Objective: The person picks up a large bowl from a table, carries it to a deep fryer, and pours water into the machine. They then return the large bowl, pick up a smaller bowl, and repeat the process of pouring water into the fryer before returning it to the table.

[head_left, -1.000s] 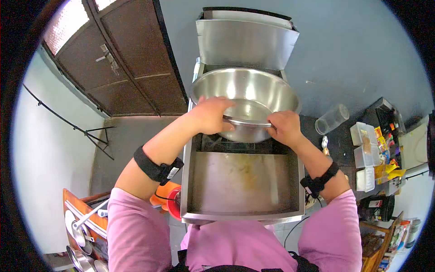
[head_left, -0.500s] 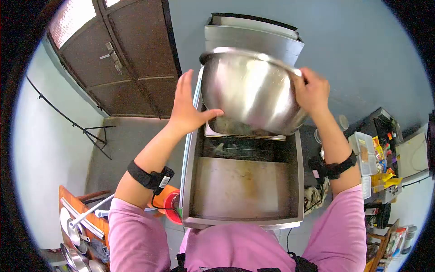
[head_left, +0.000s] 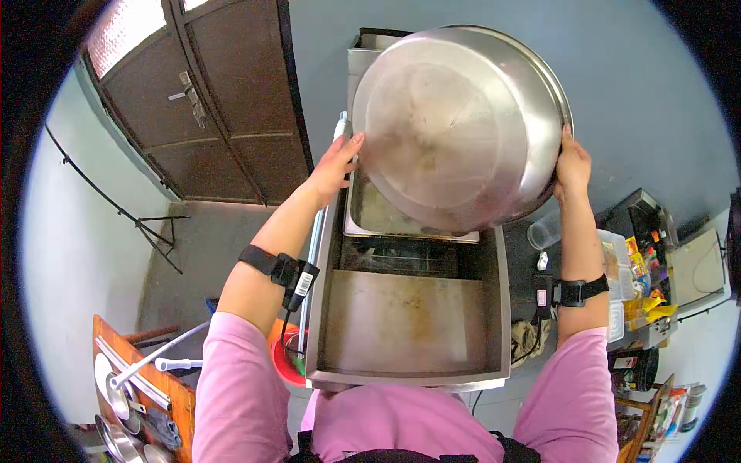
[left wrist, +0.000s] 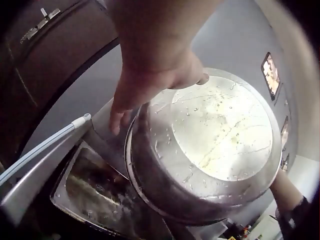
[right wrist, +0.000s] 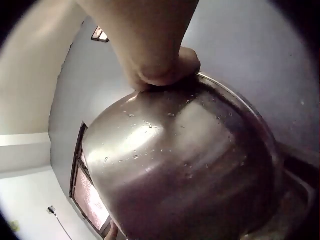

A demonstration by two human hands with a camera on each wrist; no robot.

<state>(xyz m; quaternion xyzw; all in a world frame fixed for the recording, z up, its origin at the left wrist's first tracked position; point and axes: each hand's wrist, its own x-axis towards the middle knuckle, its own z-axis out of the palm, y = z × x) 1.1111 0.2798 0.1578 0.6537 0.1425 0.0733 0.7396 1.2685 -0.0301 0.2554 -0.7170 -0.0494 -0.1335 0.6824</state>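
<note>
A large stainless steel basin is raised and tipped, its round underside facing me in the head view. Water drops dot its outer surface in the right wrist view. My right hand grips the rim on the right side. On the opposite side my left hand has its fingers extended beside the wall; in the left wrist view its thumb lies over the edge of the base. Beneath the basin, a rectangular metal pan with wet contents sits in the steel appliance.
A flat metal plate covers the appliance's front part. A pale hose runs along its left edge. A red bucket stands at lower left, near a wooden table with pans. Plastic boxes and a clear jar are at right.
The basin has come up off the pan and turned until its underside faces me. My left hand let go of the near rim and moved to the left side; my right hand moved up and right.
</note>
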